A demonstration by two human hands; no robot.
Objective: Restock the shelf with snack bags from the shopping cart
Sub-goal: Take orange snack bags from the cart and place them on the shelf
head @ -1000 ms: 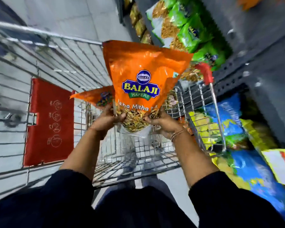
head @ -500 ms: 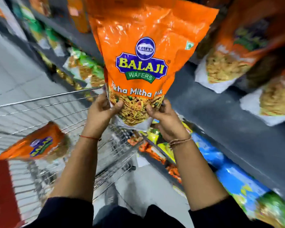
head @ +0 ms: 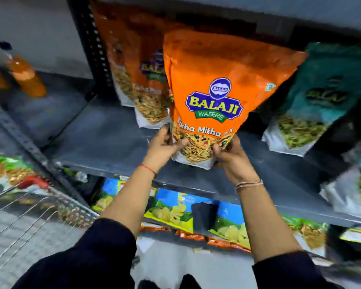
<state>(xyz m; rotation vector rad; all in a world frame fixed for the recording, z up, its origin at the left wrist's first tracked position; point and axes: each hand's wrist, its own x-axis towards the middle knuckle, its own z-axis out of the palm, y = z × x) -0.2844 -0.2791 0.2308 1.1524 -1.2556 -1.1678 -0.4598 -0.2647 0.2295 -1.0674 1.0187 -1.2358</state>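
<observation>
An orange Balaji snack bag stands upright just above the grey shelf board. My left hand grips its lower left corner and my right hand grips its lower right corner. Behind it to the left stand matching orange bags. The wire shopping cart is at the lower left, its inside out of view.
Teal-green snack bags stand on the same shelf to the right. A black perforated upright divides the shelf from a bay with orange bottles. Blue and yellow chip bags fill the shelf below.
The orange bag has come up from the cart to the shelf, held by both hands. My view has swung from the cart to face the shelf.
</observation>
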